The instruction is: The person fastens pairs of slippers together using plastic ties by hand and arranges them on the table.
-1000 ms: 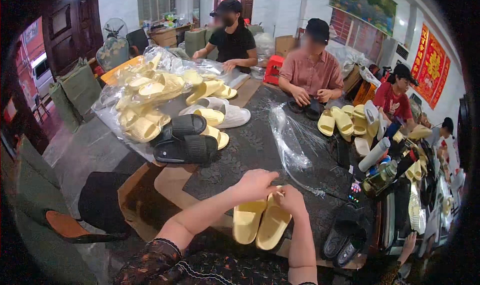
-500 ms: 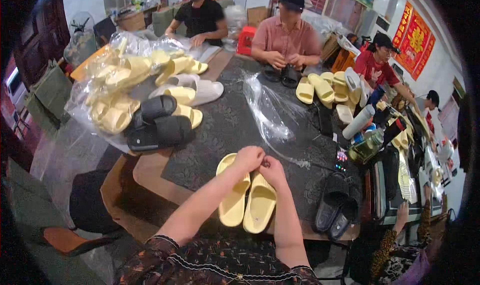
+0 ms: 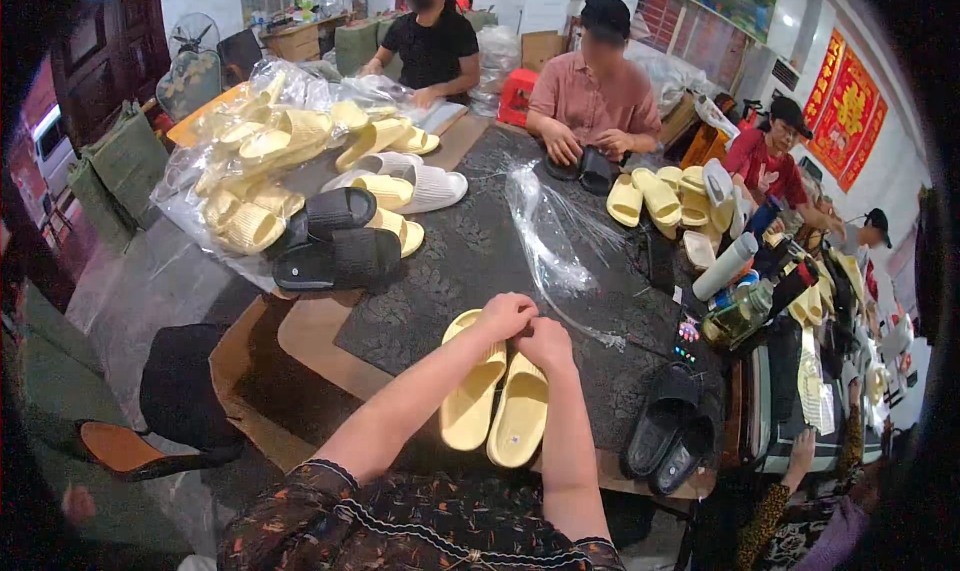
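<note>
A pair of pale yellow slippers (image 3: 520,411) lies side by side at the near edge of the table, toes pointing away from me. Over the toe end of the left slipper, my left hand (image 3: 506,317) is closed, fingertips pinched. My right hand (image 3: 544,345) is closed too, resting over the right slipper's strap with its fingers meeting the left hand's. Whatever sits between the fingertips is too small or hidden to make out. Just beyond my hands lies a bundle of thin clear plastic strands (image 3: 550,256) on the dark patterned table cover.
Black slippers (image 3: 340,241) and bagged yellow slippers (image 3: 270,151) crowd the left. A black pair (image 3: 672,426) lies at the right edge, near bottles (image 3: 727,267) and a yellow slipper pile (image 3: 680,196). Across the table, a person in pink (image 3: 600,101) handles dark slippers; other people work around.
The whole view has shifted a little, so the far table appears further right. My hands stay at the slippers' toe end, fingertips drawn closer together. The person opposite has moved their hands slightly apart.
</note>
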Available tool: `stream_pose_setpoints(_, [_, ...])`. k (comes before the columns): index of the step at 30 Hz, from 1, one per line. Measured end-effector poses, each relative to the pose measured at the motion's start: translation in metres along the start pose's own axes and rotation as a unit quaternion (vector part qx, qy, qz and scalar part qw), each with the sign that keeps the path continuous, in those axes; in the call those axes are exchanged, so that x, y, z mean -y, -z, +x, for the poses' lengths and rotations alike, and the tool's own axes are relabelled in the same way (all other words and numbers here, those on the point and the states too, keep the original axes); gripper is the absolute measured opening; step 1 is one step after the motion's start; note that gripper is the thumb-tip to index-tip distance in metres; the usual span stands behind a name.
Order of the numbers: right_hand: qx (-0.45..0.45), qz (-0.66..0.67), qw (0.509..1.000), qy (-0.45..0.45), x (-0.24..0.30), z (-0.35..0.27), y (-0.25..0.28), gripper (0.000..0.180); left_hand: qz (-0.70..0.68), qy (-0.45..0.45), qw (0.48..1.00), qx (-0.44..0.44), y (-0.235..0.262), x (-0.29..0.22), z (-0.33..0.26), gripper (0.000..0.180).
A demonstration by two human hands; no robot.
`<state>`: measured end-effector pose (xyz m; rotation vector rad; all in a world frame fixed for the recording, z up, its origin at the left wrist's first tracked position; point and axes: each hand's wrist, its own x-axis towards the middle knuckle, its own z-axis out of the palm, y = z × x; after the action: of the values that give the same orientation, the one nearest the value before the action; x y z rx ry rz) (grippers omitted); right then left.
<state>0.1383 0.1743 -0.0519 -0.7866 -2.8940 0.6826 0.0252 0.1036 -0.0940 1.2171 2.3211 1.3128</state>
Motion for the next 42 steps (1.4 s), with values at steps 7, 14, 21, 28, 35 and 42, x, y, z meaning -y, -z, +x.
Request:
stream_pose_setpoints(7, [-0.130, 0.129, 0.983, 0.007, -0.014, -0.006, -0.018, 0.028, -0.026, 0.035, 0.999, 0.015, 0.003, 0.000, 0.000, 0.030])
stream_pose_setpoints(14, [-0.219, 0.290, 0.931, -0.044, -0.049, 0.014, -0.035, 0.029, -0.098, 0.052, 0.989, 0.097, 0.007, -0.008, 0.003, 0.034])
stream_pose_setpoints(21, [-0.214, 0.430, 0.877, -0.020, -0.037, 0.006, -0.023, 0.018, -0.112, -0.026, 0.993, 0.017, 0.004, -0.003, 0.003, 0.025])
stream_pose_setpoints(28, [-0.186, 0.408, 0.894, -0.005, -0.040, 0.005, -0.025, 0.017, -0.125, -0.014, 0.992, 0.002, 0.004, 0.002, 0.003, 0.025])
stream_pose_setpoints(35, [-0.229, 0.431, 0.873, -0.021, -0.040, 0.005, -0.029, 0.017, -0.058, -0.027, 0.994, 0.092, 0.009, 0.001, 0.002, 0.026])
stream_pose_setpoints(42, [-0.180, 0.364, 0.913, -0.016, -0.044, 0.005, -0.028, 0.017, -0.091, -0.002, 0.996, 0.005, 0.008, -0.004, 0.000, 0.024])
